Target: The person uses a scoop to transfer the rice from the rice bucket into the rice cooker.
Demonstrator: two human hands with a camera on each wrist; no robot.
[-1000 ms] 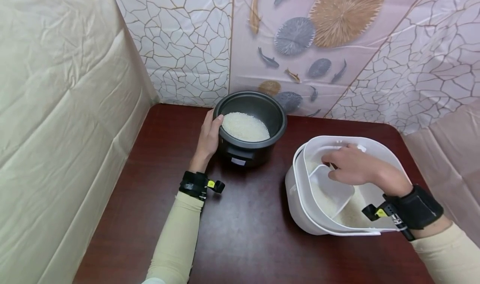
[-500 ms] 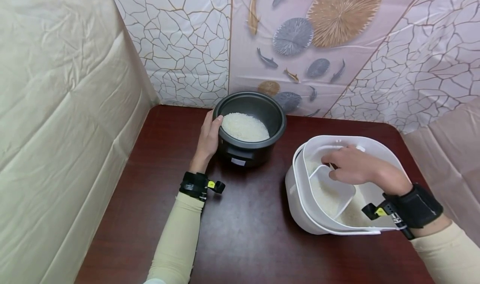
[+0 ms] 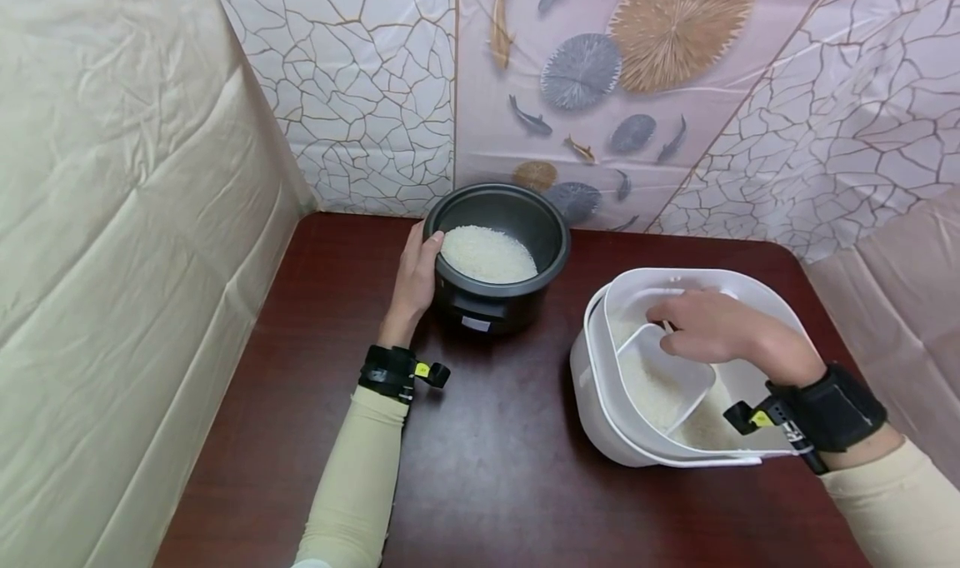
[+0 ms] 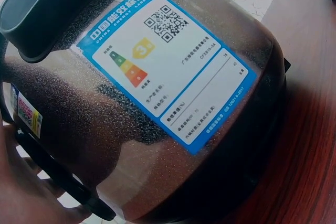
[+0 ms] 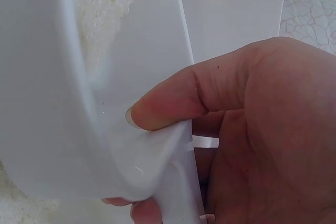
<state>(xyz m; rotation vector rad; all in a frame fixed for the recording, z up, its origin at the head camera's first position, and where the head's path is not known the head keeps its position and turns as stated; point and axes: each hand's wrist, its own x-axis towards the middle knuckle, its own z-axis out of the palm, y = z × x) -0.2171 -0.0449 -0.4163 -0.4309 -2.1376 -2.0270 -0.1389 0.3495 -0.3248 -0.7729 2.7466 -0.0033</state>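
In the head view a black rice cooker (image 3: 491, 310), lid not on it, stands at the back with white rice (image 3: 487, 254) inside. My left hand (image 3: 414, 276) grips its left side, thumb at the rim. The left wrist view shows the fingers around a dark side handle (image 4: 58, 169). On the right, my right hand (image 3: 705, 326) reaches into a white rice bin (image 3: 600, 410) and holds a white scoop (image 5: 157, 51) by its handle, thumb pressed on the scoop's back edge. Rice lies in the scoop; more rice (image 3: 708, 430) covers the bin's floor.
The dark red-brown table (image 3: 480, 468) carries both containers. Behind it hangs a patterned curtain (image 3: 375, 85), and a cream padded wall (image 3: 127, 260) closes off the left. The bin's pale handle bar (image 3: 712, 465) lies along its near rim.
The scoop has shifted slightly to the right and tilted within the bin, and more rice shows in it. My left hand stays on the cooker. The whole head view has drifted slightly.
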